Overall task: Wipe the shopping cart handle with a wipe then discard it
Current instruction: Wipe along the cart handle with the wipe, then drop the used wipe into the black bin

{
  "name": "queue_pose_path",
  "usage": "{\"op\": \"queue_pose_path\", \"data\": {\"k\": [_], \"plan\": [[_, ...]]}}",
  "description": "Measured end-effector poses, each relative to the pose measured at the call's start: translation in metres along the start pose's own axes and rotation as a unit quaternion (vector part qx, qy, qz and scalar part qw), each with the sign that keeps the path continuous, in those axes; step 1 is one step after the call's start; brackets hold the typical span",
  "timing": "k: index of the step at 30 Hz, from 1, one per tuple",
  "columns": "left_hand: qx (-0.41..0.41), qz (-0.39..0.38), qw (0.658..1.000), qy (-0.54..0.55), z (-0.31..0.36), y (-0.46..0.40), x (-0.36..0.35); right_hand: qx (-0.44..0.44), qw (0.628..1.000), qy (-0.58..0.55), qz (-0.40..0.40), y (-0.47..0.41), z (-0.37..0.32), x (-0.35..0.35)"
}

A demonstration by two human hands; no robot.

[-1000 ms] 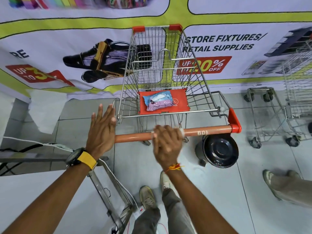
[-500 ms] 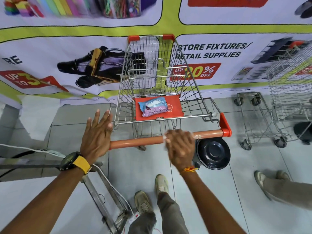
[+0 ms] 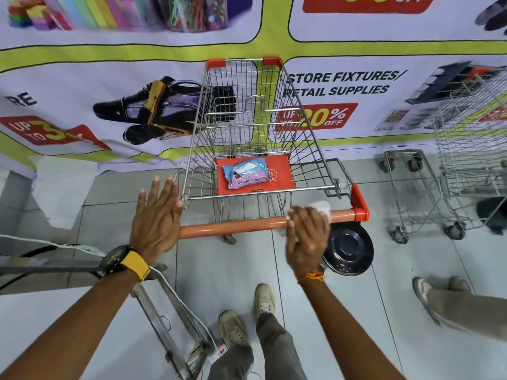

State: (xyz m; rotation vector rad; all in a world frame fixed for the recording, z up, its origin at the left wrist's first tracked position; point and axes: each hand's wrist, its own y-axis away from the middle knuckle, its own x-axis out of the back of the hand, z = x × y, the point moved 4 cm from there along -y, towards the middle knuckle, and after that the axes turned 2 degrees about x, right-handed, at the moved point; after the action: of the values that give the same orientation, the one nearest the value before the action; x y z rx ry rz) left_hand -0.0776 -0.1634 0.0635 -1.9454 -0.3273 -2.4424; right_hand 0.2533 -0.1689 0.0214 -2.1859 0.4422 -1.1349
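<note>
A wire shopping cart (image 3: 247, 111) stands before me with an orange handle (image 3: 233, 227) running across the view. My right hand (image 3: 307, 234) presses a white wipe (image 3: 321, 207) around the right part of the handle, close to the orange end cap (image 3: 359, 204). My left hand (image 3: 156, 220) rests flat on the handle's left end, fingers spread, holding nothing. A pack of wipes (image 3: 247, 172) lies on the orange child-seat flap (image 3: 282, 171) inside the cart.
A black round bin (image 3: 348, 250) sits on the floor under the handle's right end. A second wire cart (image 3: 452, 165) stands to the right. Another person's shoes (image 3: 428, 292) are at right. A metal frame (image 3: 164, 325) and cable (image 3: 55, 245) lie at left.
My right hand has slid the wipe rightwards along the handle, from its middle towards the right end cap. The left hand has stayed on the left end.
</note>
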Motion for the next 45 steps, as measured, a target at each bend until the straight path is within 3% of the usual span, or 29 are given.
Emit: {"op": "queue_pose_path", "data": {"k": [9, 15, 18, 24, 31, 36, 39, 41, 45], "plan": [[0.011, 0.006, 0.997, 0.081, -0.003, -0.003, -0.004, 0.063, 0.99, -0.079, -0.096, 0.029, -0.127, -0.075], [-0.003, -0.016, 0.997, 0.072, -0.012, -0.004, -0.004, 0.09, 0.984, -0.09, -0.121, 0.029, -0.151, -0.079], [-0.014, -0.01, 0.998, 0.053, -0.015, -0.006, -0.005, 0.125, 0.981, -0.065, -0.133, 0.018, -0.123, -0.065], [-0.03, -0.017, 0.999, 0.008, -0.017, -0.01, -0.002, 0.117, 0.988, -0.017, -0.095, 0.001, -0.004, -0.01], [-0.09, 0.017, 0.991, -0.093, -0.002, -0.014, 0.013, 0.129, 0.982, 0.047, -0.127, -0.038, 0.084, 0.049], [-0.143, 0.009, 0.983, -0.114, 0.058, -0.009, 0.014, 0.026, 0.988, 0.13, -0.084, -0.071, 0.135, 0.103], [-0.193, -0.013, 0.977, -0.087, 0.13, -0.013, 0.006, -0.113, 0.985, 0.105, -0.075, -0.09, 0.168, 0.133], [-0.232, -0.012, 0.97, -0.074, 0.185, -0.02, 0.0, -0.244, 0.963, 0.066, -0.096, -0.099, 0.191, 0.147], [-0.293, -0.015, 0.955, -0.039, 0.284, -0.03, -0.009, -0.466, 0.878, 0.016, -0.111, -0.084, 0.232, 0.171]]}}
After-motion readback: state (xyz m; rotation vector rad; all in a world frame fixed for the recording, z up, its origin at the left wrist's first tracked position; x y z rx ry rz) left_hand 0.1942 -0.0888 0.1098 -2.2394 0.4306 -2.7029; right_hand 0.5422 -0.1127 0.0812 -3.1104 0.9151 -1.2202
